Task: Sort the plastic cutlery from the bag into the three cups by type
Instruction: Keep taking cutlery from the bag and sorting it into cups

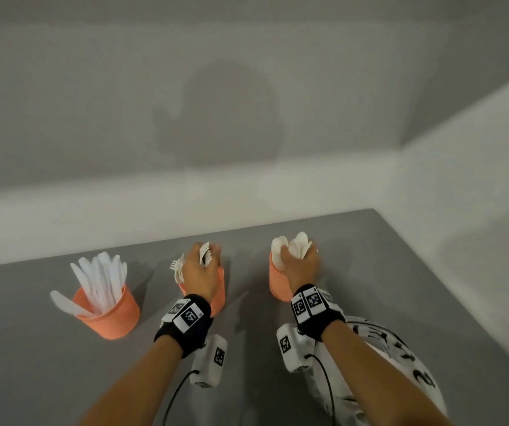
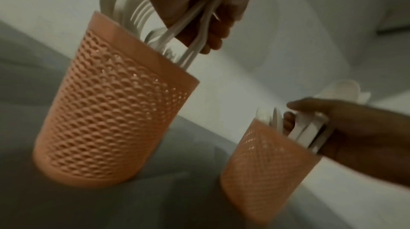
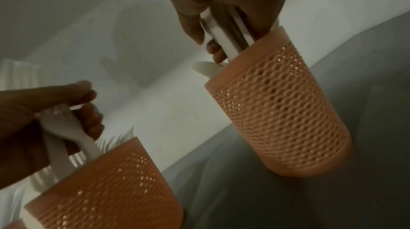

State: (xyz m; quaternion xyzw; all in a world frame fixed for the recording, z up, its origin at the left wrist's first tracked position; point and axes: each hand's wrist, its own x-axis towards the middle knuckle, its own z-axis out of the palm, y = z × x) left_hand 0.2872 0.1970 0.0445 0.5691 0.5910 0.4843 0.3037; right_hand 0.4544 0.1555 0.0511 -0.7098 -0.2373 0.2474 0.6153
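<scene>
Forks (image 2: 190,27) are gripped in a bunch by the left hand (image 1: 199,272), handles down in the middle cup (image 2: 115,110). Spoons (image 1: 293,245) are clenched likewise by the right hand (image 1: 300,267) over the right cup (image 3: 281,108). Knives (image 1: 102,278) stand in the left cup (image 1: 108,315), apart from both hands. All three cups sit in a row on the grey worktop (image 1: 47,364), near its back edge at the wall (image 1: 185,118). A printed bag (image 1: 400,358) lies under the right forearm. Bare worktop lies left of the cups.

Dim, soft head view with a person's shadow on the wall (image 1: 222,118); both wrist views dark, motion-blurred, edge-warped.
</scene>
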